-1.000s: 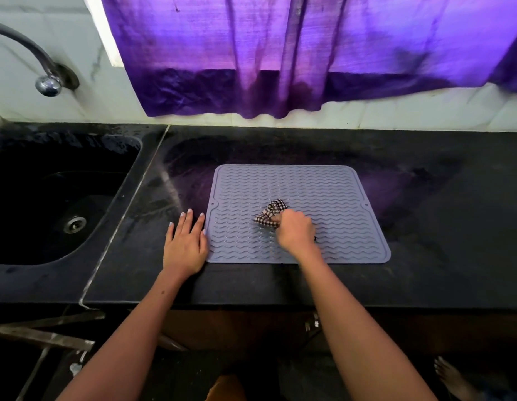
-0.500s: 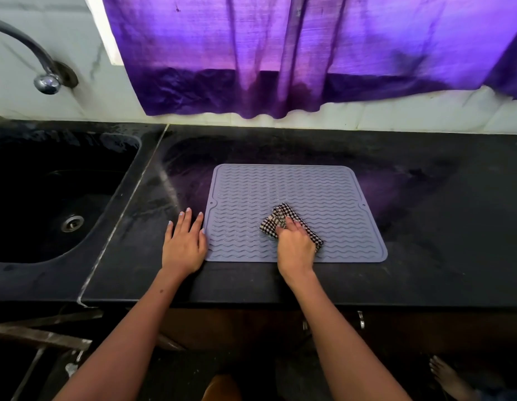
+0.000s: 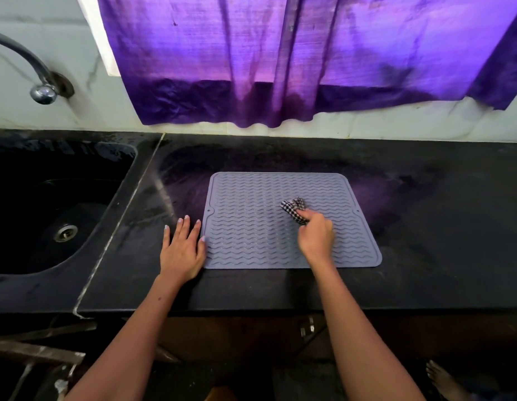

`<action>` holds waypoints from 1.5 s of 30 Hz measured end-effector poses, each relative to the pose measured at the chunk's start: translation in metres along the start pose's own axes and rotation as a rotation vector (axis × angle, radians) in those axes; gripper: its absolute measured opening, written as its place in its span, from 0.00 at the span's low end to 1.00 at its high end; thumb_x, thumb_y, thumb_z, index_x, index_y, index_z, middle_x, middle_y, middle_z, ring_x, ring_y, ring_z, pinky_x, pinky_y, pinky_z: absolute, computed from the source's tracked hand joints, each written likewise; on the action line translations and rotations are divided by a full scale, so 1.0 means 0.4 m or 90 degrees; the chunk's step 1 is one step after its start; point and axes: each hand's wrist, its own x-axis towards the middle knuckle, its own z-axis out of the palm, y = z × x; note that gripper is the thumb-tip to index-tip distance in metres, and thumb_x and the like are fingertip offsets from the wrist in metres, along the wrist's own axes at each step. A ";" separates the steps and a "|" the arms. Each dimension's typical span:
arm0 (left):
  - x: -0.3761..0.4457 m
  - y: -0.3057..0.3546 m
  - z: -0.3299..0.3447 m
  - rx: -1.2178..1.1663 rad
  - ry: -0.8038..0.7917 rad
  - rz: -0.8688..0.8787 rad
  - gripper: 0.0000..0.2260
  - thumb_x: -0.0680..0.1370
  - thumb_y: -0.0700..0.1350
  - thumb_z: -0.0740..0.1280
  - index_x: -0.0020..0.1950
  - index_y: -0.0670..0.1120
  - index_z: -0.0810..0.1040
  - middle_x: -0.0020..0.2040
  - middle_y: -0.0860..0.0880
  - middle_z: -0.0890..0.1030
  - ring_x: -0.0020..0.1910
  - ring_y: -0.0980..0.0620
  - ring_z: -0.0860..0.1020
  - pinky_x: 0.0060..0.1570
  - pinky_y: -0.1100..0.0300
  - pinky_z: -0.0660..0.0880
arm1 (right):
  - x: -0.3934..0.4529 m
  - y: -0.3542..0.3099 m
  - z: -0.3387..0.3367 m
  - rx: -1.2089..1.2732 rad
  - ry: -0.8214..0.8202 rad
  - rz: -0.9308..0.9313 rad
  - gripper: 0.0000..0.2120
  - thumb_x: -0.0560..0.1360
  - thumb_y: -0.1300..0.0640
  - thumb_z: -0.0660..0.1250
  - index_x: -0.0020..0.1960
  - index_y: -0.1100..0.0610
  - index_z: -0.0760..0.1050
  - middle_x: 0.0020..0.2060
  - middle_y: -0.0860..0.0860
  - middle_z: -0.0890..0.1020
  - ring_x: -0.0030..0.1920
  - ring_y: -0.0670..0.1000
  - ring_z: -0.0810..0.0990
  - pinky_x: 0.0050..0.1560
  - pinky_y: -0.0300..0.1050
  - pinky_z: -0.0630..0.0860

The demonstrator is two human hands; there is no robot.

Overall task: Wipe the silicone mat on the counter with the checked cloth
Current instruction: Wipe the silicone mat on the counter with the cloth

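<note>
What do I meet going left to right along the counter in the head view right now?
Sink with its drain → left hand, flat on the counter at the mat's left edge → silicone mat → checked cloth, gripped by the right hand → bare black counter.

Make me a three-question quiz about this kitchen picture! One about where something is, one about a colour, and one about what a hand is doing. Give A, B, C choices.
1. Where is the sink?
A. left of the mat
B. right of the mat
C. under the mat

2. What colour is the curtain?
A. green
B. purple
C. yellow

3. What is the left hand doing?
A. squeezing the cloth
B. lying flat by the mat
C. turning the tap

Answers:
1 A: the sink lies left of the mat.
2 B: the curtain is purple.
3 B: the left hand lies flat at the mat's edge; the right hand holds the cloth.
</note>
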 end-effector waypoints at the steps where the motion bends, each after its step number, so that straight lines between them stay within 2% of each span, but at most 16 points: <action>1: 0.001 0.000 0.002 0.005 0.001 0.002 0.38 0.71 0.61 0.33 0.75 0.46 0.58 0.76 0.44 0.55 0.76 0.48 0.49 0.72 0.48 0.39 | -0.002 0.007 0.000 -0.033 0.018 -0.016 0.21 0.76 0.66 0.61 0.64 0.50 0.76 0.65 0.50 0.75 0.63 0.54 0.74 0.62 0.46 0.70; 4: 0.004 -0.001 0.005 0.013 0.010 0.005 0.37 0.71 0.60 0.33 0.75 0.45 0.58 0.76 0.44 0.55 0.76 0.48 0.50 0.73 0.48 0.39 | -0.005 0.036 0.019 -0.150 0.004 -0.067 0.20 0.78 0.65 0.59 0.66 0.50 0.74 0.69 0.49 0.71 0.66 0.53 0.72 0.62 0.47 0.71; 7: 0.009 0.003 0.004 0.018 0.015 0.009 0.38 0.71 0.60 0.34 0.74 0.44 0.60 0.76 0.44 0.57 0.75 0.48 0.53 0.73 0.48 0.39 | -0.016 0.052 0.045 -0.236 -0.040 -0.092 0.18 0.81 0.61 0.54 0.68 0.54 0.73 0.72 0.51 0.67 0.70 0.52 0.68 0.66 0.44 0.66; 11: 0.025 0.016 0.002 0.005 0.044 -0.004 0.37 0.72 0.58 0.37 0.71 0.41 0.66 0.73 0.41 0.64 0.73 0.44 0.60 0.72 0.47 0.43 | -0.015 0.052 0.053 -0.298 -0.028 -0.136 0.18 0.80 0.63 0.54 0.67 0.57 0.72 0.72 0.55 0.66 0.71 0.53 0.66 0.67 0.45 0.65; 14: 0.035 0.018 0.016 -0.004 0.043 0.012 0.34 0.74 0.57 0.40 0.70 0.39 0.67 0.72 0.39 0.64 0.73 0.42 0.60 0.72 0.46 0.47 | -0.016 0.056 0.061 -0.323 -0.038 -0.144 0.19 0.80 0.63 0.52 0.68 0.58 0.70 0.73 0.56 0.65 0.71 0.55 0.65 0.68 0.46 0.64; 18: 0.039 0.010 0.030 -0.036 0.032 0.053 0.33 0.74 0.56 0.40 0.73 0.41 0.63 0.74 0.42 0.62 0.74 0.44 0.59 0.73 0.48 0.52 | -0.015 0.046 0.048 -0.311 -0.039 -0.146 0.18 0.79 0.64 0.54 0.66 0.57 0.73 0.69 0.56 0.69 0.68 0.55 0.69 0.65 0.47 0.67; 22: 0.038 0.005 0.029 -0.033 0.032 0.052 0.33 0.74 0.56 0.38 0.73 0.42 0.61 0.74 0.43 0.61 0.74 0.46 0.58 0.73 0.51 0.51 | 0.036 0.039 -0.018 -0.166 -0.089 -0.018 0.19 0.77 0.65 0.59 0.61 0.49 0.78 0.59 0.56 0.79 0.59 0.59 0.76 0.57 0.47 0.73; 24: 0.039 0.004 0.030 -0.034 0.031 0.051 0.33 0.74 0.56 0.38 0.73 0.42 0.61 0.74 0.44 0.61 0.74 0.47 0.58 0.73 0.52 0.50 | 0.052 0.038 -0.042 -0.111 -0.067 0.012 0.20 0.76 0.66 0.59 0.61 0.48 0.78 0.58 0.56 0.79 0.57 0.60 0.77 0.56 0.47 0.73; 28: 0.040 0.006 0.031 -0.037 0.035 0.046 0.33 0.74 0.55 0.38 0.74 0.43 0.61 0.75 0.44 0.61 0.74 0.47 0.57 0.73 0.52 0.50 | 0.044 0.059 -0.060 -0.171 0.007 0.014 0.20 0.78 0.67 0.58 0.63 0.50 0.76 0.59 0.56 0.79 0.58 0.58 0.77 0.54 0.48 0.74; 30: 0.040 0.005 0.031 -0.039 0.037 0.046 0.33 0.74 0.55 0.38 0.74 0.43 0.61 0.74 0.44 0.61 0.74 0.47 0.58 0.73 0.52 0.50 | 0.034 0.079 -0.046 -0.207 0.004 -0.009 0.19 0.79 0.66 0.57 0.64 0.51 0.75 0.62 0.55 0.77 0.61 0.57 0.76 0.56 0.47 0.73; 33: 0.040 0.006 0.031 -0.049 0.040 0.045 0.33 0.74 0.55 0.38 0.73 0.43 0.61 0.74 0.44 0.61 0.74 0.47 0.57 0.73 0.52 0.50 | 0.014 0.117 0.001 -0.257 -0.018 -0.076 0.19 0.80 0.63 0.55 0.69 0.53 0.71 0.72 0.52 0.67 0.71 0.54 0.66 0.68 0.45 0.64; 36: 0.041 0.005 0.035 -0.043 0.041 0.045 0.33 0.74 0.55 0.38 0.74 0.43 0.61 0.75 0.44 0.60 0.75 0.48 0.56 0.73 0.53 0.49 | 0.009 0.136 0.026 -0.321 -0.002 -0.123 0.21 0.80 0.64 0.55 0.71 0.55 0.66 0.73 0.56 0.63 0.73 0.55 0.61 0.72 0.46 0.59; 41: 0.041 0.005 0.034 -0.036 0.041 0.045 0.33 0.74 0.55 0.38 0.74 0.43 0.61 0.74 0.44 0.61 0.74 0.47 0.57 0.73 0.52 0.49 | 0.030 0.115 0.019 -0.358 -0.001 -0.129 0.17 0.79 0.64 0.53 0.65 0.57 0.70 0.68 0.56 0.71 0.66 0.56 0.70 0.64 0.48 0.68; 45: 0.037 0.007 0.028 -0.052 0.046 0.048 0.32 0.73 0.55 0.40 0.73 0.43 0.63 0.74 0.43 0.63 0.74 0.46 0.59 0.72 0.51 0.51 | 0.062 0.099 -0.035 -0.347 -0.068 -0.108 0.19 0.78 0.66 0.56 0.63 0.52 0.73 0.61 0.55 0.76 0.60 0.57 0.76 0.56 0.49 0.74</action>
